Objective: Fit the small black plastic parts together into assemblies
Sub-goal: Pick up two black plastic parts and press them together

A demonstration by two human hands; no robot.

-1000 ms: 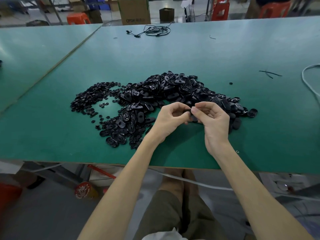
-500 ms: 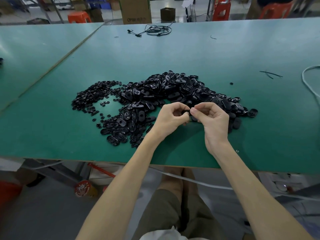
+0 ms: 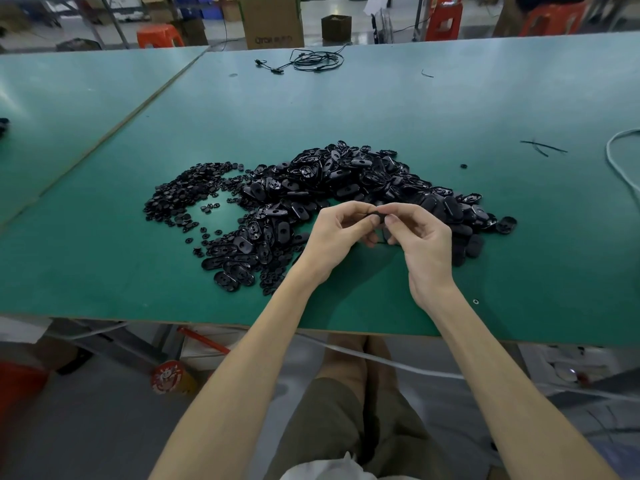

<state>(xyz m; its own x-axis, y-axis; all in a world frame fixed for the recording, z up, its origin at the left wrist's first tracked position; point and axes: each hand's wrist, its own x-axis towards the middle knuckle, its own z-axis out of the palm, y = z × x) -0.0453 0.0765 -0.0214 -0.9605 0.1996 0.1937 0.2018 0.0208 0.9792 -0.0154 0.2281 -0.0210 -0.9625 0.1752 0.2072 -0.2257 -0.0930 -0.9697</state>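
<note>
A large heap of black oval plastic shells (image 3: 349, 178) lies mid-table, with a spread of tiny black round pieces (image 3: 183, 192) to its left. My left hand (image 3: 332, 237) and my right hand (image 3: 422, 244) meet just in front of the heap, fingertips pinched together on one small black plastic part (image 3: 379, 214). Most of that part is hidden by my fingers, so I cannot tell whether it is one piece or two.
The green table (image 3: 381, 109) ends in a front edge close under my wrists. A black cable bundle (image 3: 311, 60) lies at the far side, thin black strips (image 3: 540, 147) and a white cord (image 3: 620, 161) at the right. A second green table (image 3: 69, 98) adjoins on the left.
Both hands have stayed pinched together at the same spot. The fingers have shifted slightly around the part, and the left fingers have loosened a little.
</note>
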